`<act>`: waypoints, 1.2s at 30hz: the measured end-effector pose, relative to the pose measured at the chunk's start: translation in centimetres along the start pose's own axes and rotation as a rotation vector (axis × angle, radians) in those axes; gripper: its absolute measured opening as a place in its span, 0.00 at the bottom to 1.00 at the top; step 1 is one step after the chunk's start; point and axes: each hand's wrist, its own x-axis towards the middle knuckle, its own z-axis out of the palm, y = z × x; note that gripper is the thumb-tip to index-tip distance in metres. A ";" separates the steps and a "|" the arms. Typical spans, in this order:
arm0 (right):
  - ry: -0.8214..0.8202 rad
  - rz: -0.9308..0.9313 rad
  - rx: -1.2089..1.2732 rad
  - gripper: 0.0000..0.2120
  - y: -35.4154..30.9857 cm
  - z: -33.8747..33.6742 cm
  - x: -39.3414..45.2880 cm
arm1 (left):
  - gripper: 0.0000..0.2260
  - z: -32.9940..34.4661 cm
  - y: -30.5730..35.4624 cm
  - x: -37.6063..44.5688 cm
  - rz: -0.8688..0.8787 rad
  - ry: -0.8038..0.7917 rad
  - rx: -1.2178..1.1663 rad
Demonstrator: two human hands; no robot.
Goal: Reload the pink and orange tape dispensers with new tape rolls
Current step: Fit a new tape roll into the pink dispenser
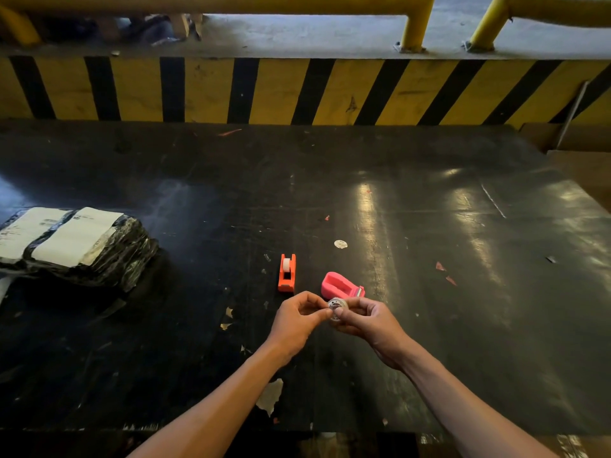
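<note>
orange dispenser point(286, 272): white roll seated, beyond fingers | pink dispenser point(342, 285): empty | clear tape roll point(336, 307): pinched by both hands' fingers point(325, 313)

The worktop point(429, 209) is black, glossy and scuffed; both dispensers, orange point(286, 273) and pink point(340, 285), look like smooth plastic; the bundle point(76, 246) wears crinkled shiny black film with matt paper labels.

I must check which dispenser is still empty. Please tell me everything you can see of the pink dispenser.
The pink dispenser looks like smooth plastic, with a rounded far end and a small metal-looking cutter at its near right end. Its open well faces up and appears empty, with no roll in it. It lies on the black table, right of the orange dispenser and apart from it, just beyond the hands. Nothing appears to touch it.
</note>
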 end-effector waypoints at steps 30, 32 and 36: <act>0.101 -0.003 -0.230 0.13 2.2 -2.2 1.2 | 0.14 2.1 -1.0 1.1 -0.290 -0.135 -0.208; 0.117 -0.017 -0.241 0.12 2.3 -2.6 1.3 | 0.12 2.6 -1.0 1.4 -0.290 -0.121 -0.183; 0.143 -0.019 -0.290 0.11 2.2 -3.7 2.1 | 0.12 3.2 -1.0 2.7 -0.282 -0.156 -0.122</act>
